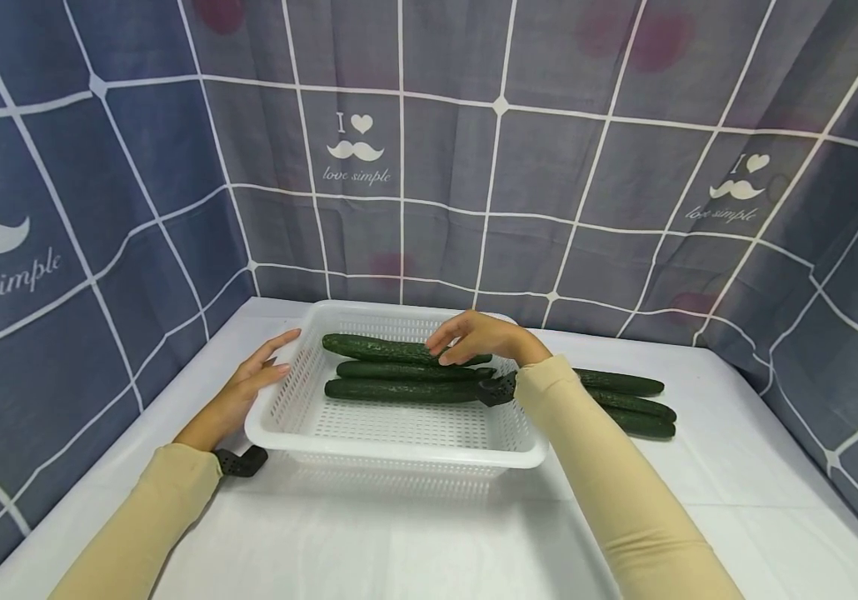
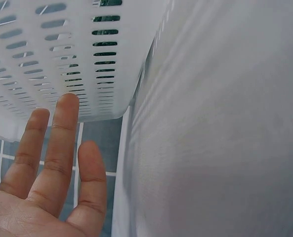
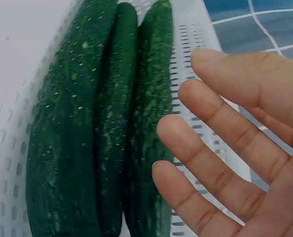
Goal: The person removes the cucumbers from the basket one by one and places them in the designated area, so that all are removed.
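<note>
Three dark green cucumbers (image 1: 404, 391) lie side by side, crosswise, in a white perforated plastic basket (image 1: 399, 452). My right hand (image 1: 477, 336) hovers over the right part of the farthest cucumber (image 1: 369, 347), fingers loosely bent and holding nothing. In the right wrist view, the fingertips (image 3: 178, 132) are apart from one another beside that cucumber (image 3: 153, 74). Outside the basket's left wall is my left hand (image 1: 245, 387), its fingers extended along the rim. The left wrist view has its fingers (image 2: 62, 133) spread and nearly straight against the slotted wall (image 2: 42, 49).
More cucumbers (image 1: 627, 383) lie on the white tablecloth (image 1: 414, 542) to the right of the basket, partly hidden by my right forearm. A grey-blue checked curtain (image 1: 444, 158) encloses the table at the back and both sides.
</note>
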A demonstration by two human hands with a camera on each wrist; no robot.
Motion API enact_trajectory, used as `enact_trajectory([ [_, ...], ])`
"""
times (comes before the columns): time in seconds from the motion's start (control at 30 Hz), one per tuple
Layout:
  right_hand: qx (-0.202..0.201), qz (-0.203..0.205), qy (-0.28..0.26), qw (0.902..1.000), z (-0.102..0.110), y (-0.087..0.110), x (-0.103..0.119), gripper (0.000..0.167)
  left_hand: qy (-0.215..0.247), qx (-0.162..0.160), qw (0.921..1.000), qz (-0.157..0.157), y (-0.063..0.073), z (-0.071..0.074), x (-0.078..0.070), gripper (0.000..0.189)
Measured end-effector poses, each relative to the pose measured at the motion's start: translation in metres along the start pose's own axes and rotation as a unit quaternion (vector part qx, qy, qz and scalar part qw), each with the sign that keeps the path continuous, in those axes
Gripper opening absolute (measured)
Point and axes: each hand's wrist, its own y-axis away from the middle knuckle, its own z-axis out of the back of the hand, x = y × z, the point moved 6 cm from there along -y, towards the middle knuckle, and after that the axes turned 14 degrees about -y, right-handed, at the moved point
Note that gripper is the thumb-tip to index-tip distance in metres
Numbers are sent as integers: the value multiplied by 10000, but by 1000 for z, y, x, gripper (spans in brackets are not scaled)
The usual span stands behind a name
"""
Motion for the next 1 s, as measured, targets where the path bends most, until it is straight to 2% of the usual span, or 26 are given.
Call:
enact_trajectory([
  [0.1, 1, -218, 153, 9996, -4, -6, -2, 42, 100, 34, 9999, -86, 0, 0, -1, 56],
  [0.4, 51, -841, 296, 9960, -16, -17, -6, 41, -22, -23, 10000, -55, -1, 0, -2, 56],
  [0.6, 239, -1196, 787, 9894, -26, -20, -11, 40, 131, 39, 9998, -155, -2, 0, 0, 56],
  [0.8, 333, -1339, 967, 9857, -34, -21, -19, 41, 75, -2, 10000, -64, -2, 1, 2, 56],
  [1.0, 233, -1304, 1154, 9844, -37, -23, -20, 43, 204, 33, 9997, -161, -3, 1, 0, 56],
])
